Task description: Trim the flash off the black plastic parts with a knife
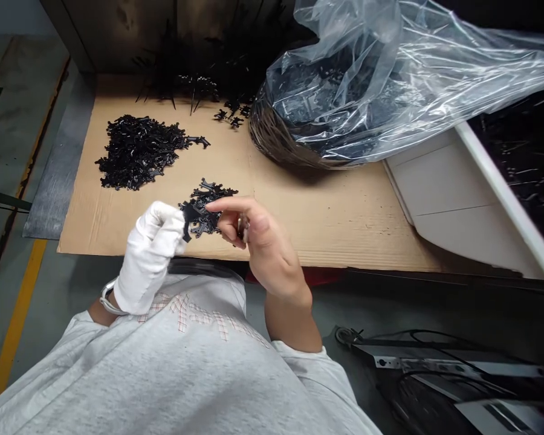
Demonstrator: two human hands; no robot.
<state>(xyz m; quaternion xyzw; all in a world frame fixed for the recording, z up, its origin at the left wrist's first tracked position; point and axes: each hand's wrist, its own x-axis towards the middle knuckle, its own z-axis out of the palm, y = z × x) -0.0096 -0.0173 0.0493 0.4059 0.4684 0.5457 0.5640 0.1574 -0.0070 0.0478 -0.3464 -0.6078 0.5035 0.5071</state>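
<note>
My left hand [149,251], in a white glove, pinches a black plastic part [190,219] near the front edge of the cardboard. My right hand [267,241] is bare. Its index finger stretches out towards that part, while the other fingers curl in around something small and partly hidden that I cannot make out. Whether the fingertip touches the part is unclear. Just behind and beneath both hands lies a small pile of black plastic parts [211,192]. A larger heap of similar black parts [138,151] sits farther back on the left.
A cardboard sheet [344,223] covers the table. At the back right stands a round container of dark pieces with a clear plastic bag [376,115] over it. A white bin [462,181] is on the right. Loose black parts [233,115] lie at the back.
</note>
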